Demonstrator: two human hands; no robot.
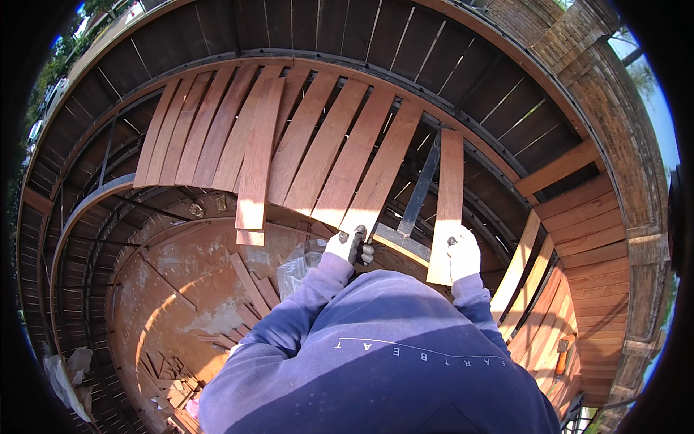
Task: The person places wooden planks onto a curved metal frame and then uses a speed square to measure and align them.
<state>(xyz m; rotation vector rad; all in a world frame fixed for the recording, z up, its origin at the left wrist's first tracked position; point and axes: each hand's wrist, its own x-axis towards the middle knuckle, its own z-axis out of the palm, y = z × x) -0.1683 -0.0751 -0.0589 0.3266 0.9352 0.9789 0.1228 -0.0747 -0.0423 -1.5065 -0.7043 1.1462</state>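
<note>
I see my right hand [463,253], gloved, with its grip clamped on the near end of a plank [447,202] just right of frame centre. The plank's long axis runs almost straight up the frame, its far end pointing at the curved rail [289,56] at the top, and it stands apart from the others. My left hand [350,244], also gloved, has its grip closed on a dark tool [358,235] at the near end of the neighbouring plank; I cannot tell what kind of tool it is. A dark metal bar [421,184] lies between the two, leaning slightly left toward its near end. To the left, I count about ten more planks [289,137] fanned side by side across the frame's upper middle, all pointing from the rail down toward me; one of them lies loose on top, overhanging at its near end. Below, at lower left, offcuts [249,289] are scattered over a reddish floor [181,282], too jumbled to count. More laid boards [585,246] fill the right edge.
</note>
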